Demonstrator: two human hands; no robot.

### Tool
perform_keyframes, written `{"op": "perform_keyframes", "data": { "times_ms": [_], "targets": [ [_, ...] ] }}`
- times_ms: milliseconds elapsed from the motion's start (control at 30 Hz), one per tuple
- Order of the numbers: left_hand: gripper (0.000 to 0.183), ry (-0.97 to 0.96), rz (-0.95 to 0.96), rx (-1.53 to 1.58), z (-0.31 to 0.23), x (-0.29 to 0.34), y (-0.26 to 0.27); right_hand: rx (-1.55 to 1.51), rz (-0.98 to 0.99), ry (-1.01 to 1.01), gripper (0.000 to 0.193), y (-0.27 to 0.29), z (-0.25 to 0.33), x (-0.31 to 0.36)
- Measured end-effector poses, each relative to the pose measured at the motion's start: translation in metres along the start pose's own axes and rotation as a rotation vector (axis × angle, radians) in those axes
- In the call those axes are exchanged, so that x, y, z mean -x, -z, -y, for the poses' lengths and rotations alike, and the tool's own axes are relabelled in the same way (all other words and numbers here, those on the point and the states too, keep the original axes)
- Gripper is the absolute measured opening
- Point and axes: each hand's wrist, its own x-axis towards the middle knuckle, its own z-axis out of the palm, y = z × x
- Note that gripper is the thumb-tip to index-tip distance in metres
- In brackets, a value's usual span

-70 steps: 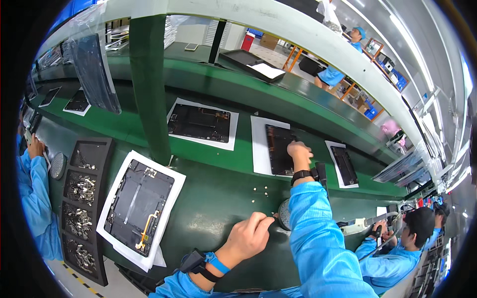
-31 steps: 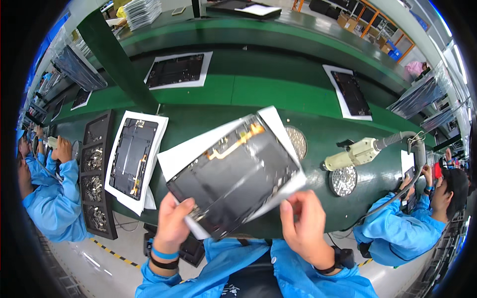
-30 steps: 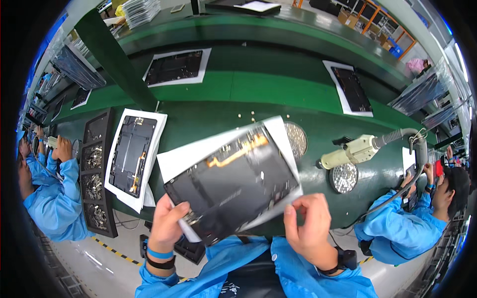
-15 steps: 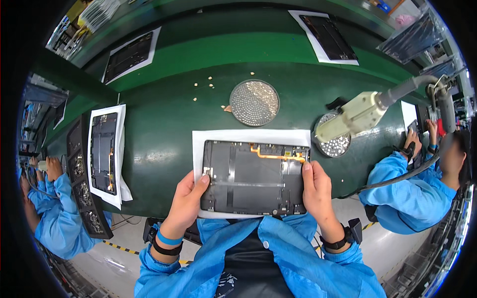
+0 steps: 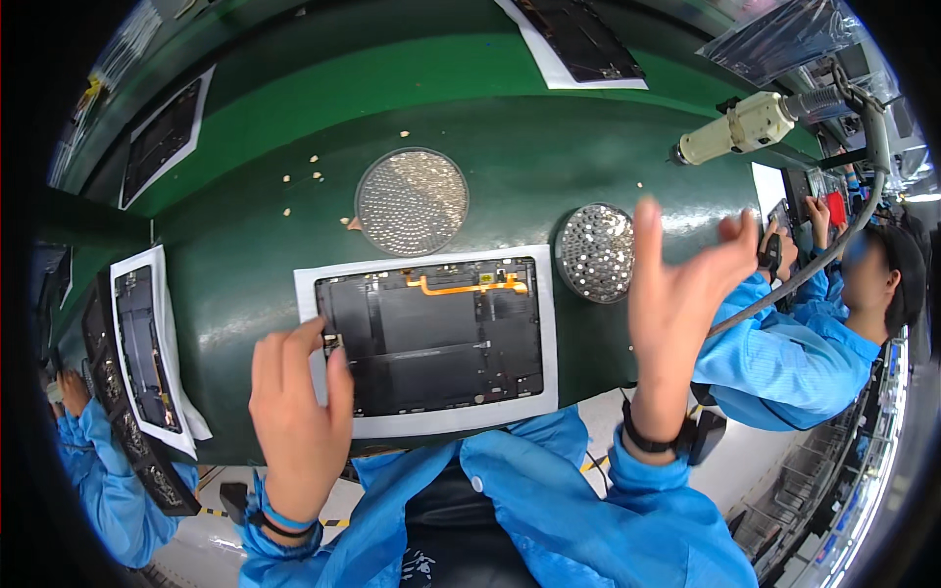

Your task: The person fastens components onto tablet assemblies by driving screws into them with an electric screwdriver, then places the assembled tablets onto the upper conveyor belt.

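Note:
An opened black tablet (image 5: 431,338) with an orange flex cable (image 5: 461,288) lies on a white sheet (image 5: 461,419) before me. At its left edge is my left hand (image 5: 302,407), with thumb and forefinger apart beside a small metallic part. My right hand (image 5: 676,304) is raised to the right of the tablet, fingers spread and holding nothing. Beyond it hangs a pale electric screwdriver (image 5: 740,129), apart from the hand. A round dish of silvery screws (image 5: 596,253) sits between the tablet and my right hand. Another round dimpled dish (image 5: 412,201) stands behind the tablet.
Another tablet (image 5: 145,343) on white paper rests at the left, beside a black compartment tray (image 5: 162,470). More tablets lie on the far shelf (image 5: 392,64). Small pale bits (image 5: 316,176) dot the green table. A co-worker in blue (image 5: 784,363) sits at the right, near the screwdriver's cable.
My right hand has let go of the tablet and risen to the right, opening. My left hand has loosened at the left edge. The view has shifted; the screwdriver hangs farther from the screw dish.

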Motion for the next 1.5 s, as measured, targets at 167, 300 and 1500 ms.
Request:
{"op": "perform_keyframes", "data": {
  "times_ms": [167, 300, 1500],
  "targets": [
    [0.032, -0.32, 0.04, 0.27, -0.022, -0.045, -0.048, -0.05, -0.354, -0.137, 0.108, -0.063, -0.011, -0.079],
    [0.038, -0.358, 0.051, 0.3, -0.02, -0.054, -0.071, -0.387, -0.198, -0.146, 0.067, -0.062, -0.005, -0.086],
    [0.053, -0.197, 0.267, 0.147, 0.0, -0.054, -0.073, -1.304, 0.06, 0.154, 0.063, -0.055, -0.026, 0.018]
  ]
}}
